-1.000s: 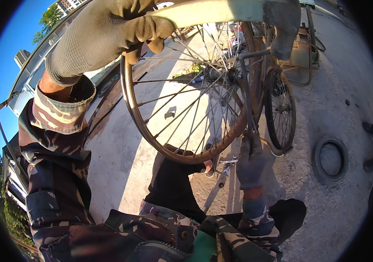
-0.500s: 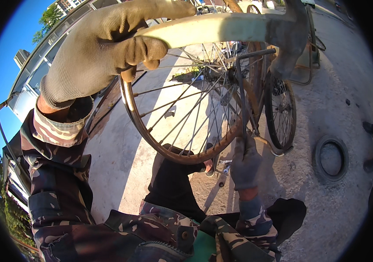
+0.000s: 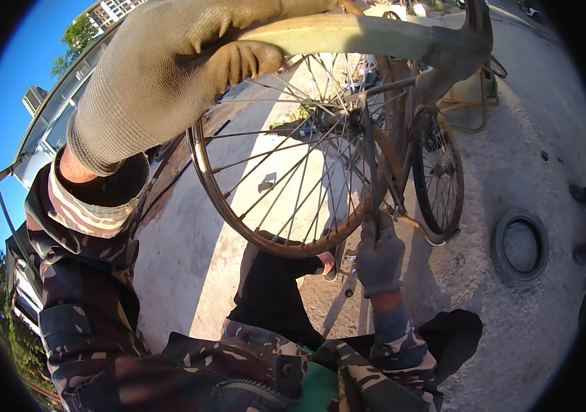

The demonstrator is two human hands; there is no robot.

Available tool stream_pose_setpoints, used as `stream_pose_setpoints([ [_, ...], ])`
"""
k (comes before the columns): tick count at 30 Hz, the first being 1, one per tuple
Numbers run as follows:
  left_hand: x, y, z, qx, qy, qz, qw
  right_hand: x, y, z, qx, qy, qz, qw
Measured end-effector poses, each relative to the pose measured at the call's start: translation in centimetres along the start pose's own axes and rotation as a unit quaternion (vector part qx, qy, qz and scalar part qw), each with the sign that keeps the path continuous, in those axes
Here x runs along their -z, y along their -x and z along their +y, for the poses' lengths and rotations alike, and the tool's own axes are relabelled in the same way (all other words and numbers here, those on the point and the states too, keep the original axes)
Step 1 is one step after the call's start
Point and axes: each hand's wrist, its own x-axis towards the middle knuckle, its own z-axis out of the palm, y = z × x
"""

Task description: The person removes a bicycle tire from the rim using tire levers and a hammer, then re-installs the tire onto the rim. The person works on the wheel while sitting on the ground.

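Note:
My gloved left hand (image 3: 162, 82) is closed on the pale, curved band (image 3: 334, 38) along the top of a bicycle wheel. The wheel's rusty, spoked rim (image 3: 221, 199) curves down below it, around the hub (image 3: 348, 120). My gloved right hand (image 3: 378, 250) grips the lower end of a dark metal bar (image 3: 370, 165) that runs down beside the hub and joins a short horizontal piece near the top. A rusty bicycle frame (image 3: 396, 137) stands just behind.
Another spoked wheel (image 3: 437, 178) stands to the right. A loose tyre (image 3: 540, 240) lies on the concrete at far right, near dark footwear (image 3: 581, 250). A metal cart (image 3: 471, 103) stands behind. My bent leg (image 3: 265, 295) is below the wheel.
My right hand and the dark bar have shifted a little to the left. The pale band and my left hand have shifted slightly, the band now reaching further right.

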Motion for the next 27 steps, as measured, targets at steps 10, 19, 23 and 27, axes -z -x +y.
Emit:
stream_pose_setpoints([
  [10,-0.3,-5.7,2.4,-0.013,-0.357,-0.157,0.921,-1.3,0.3,-1.6,0.000,0.032,-0.040,0.999],
  [19,1.2,-4.3,-2.0,-0.128,-0.196,0.005,0.972,-1.6,0.1,-0.5,-0.009,-0.015,-0.008,1.000],
  [23,0.5,-3.0,-2.7,-0.052,-0.274,0.022,0.960,-1.4,0.2,0.0,0.022,-0.002,0.027,0.999],
  [27,0.4,-2.1,-5.3,-0.090,-0.170,0.082,0.978,-0.9,0.4,-1.3,-0.038,-0.047,0.012,0.998],
])
